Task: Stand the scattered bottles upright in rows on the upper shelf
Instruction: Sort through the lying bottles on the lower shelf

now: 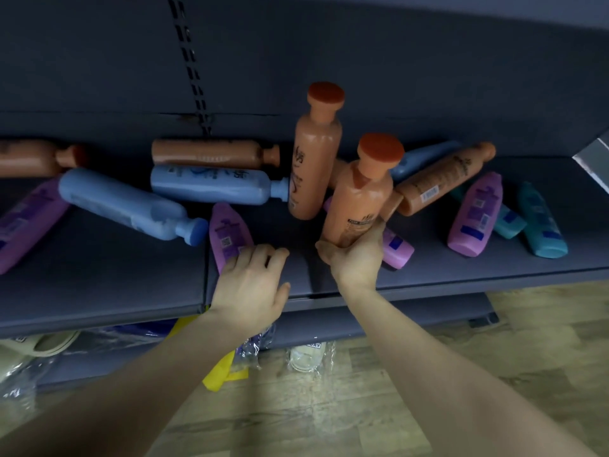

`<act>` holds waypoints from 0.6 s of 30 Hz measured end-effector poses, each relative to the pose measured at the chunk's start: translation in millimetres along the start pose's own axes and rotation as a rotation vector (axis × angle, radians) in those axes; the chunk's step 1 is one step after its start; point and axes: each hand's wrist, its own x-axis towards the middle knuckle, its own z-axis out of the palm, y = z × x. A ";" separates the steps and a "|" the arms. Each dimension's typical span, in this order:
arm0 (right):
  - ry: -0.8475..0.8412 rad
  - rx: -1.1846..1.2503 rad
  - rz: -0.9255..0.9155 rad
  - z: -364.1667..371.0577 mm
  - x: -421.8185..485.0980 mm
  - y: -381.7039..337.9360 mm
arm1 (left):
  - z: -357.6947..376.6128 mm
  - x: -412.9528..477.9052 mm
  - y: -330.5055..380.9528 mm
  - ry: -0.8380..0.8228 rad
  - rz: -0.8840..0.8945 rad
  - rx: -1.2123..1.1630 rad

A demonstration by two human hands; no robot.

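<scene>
The right hand (356,255) has its fingers (374,237) and thumb clamped round the base of an orange bottle (357,196). The low grip seems chosen so that the flat bottom can be set squarely on the upper shelf (461,272). The bottle leans a little, red cap upward, and I cannot tell whether its base already touches the shelf. Just behind it and to the left stands an upright orange bottle (314,159), probably the start of a row that the held one is meant to join. The left hand (250,282) reaches onto the shelf with bent fingers touching the lower end of a lying purple bottle (227,235), likely lining up the next one. Whether they have closed round it I cannot tell. Most of the work remains: two blue bottles (125,206), a lying orange bottle (211,153), a teal bottle (543,222) and others lie scattered on their sides across the shelf.
</scene>
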 end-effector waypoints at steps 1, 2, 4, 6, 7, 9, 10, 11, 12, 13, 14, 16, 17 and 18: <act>0.005 -0.008 0.012 1.0 -0.8 -0.6 | -1.2 -2.2 -2.9 0.002 -0.003 0.000; 0.013 -0.023 0.027 2.2 -1.8 -1.2 | -2.7 -4.4 -6.0 -0.005 -0.010 0.002; 0.034 -0.079 0.066 4.2 -5.2 -3.3 | -6.8 -9.2 -12.3 -0.026 -0.031 0.019; 0.041 -0.143 0.119 5.7 -9.7 -5.9 | -12.0 -14.2 -19.7 -0.059 -0.065 0.040; 0.040 -0.172 0.154 6.1 -12.8 -7.9 | -14.8 -16.8 -23.5 -0.083 -0.082 0.048; 0.031 -0.244 0.228 7.4 -21.5 -13.0 | -19.8 -22.7 -31.5 -0.113 -0.114 0.061; 0.014 -0.297 0.263 9.0 -27.3 -16.5 | -21.9 -25.9 -35.7 -0.121 -0.122 0.061; -0.013 -0.359 0.294 11.6 -33.6 -19.2 | -23.6 -28.9 -40.0 -0.126 -0.126 0.061; -0.043 -0.422 0.315 15.2 -40.2 -21.8 | -25.7 -31.8 -44.7 -0.136 -0.136 0.057; -0.071 -0.480 0.330 19.9 -46.6 -24.4 | -28.3 -35.0 -49.8 -0.145 -0.148 0.054; -0.097 -0.535 0.332 25.6 -52.9 -27.4 | -30.9 -38.2 -55.0 -0.157 -0.160 0.053; -0.146 -0.641 0.294 38.6 -64.3 -35.0 | -35.7 -44.8 -66.7 -0.181 -0.189 0.054; -0.164 -0.683 0.254 45.7 -69.6 -40.2 | -38.3 -48.0 -73.6 -0.186 -0.202 0.059; -0.179 -0.714 0.206 52.4 -74.7 -46.3 | -40.3 -51.5 -80.7 -0.190 -0.214 0.066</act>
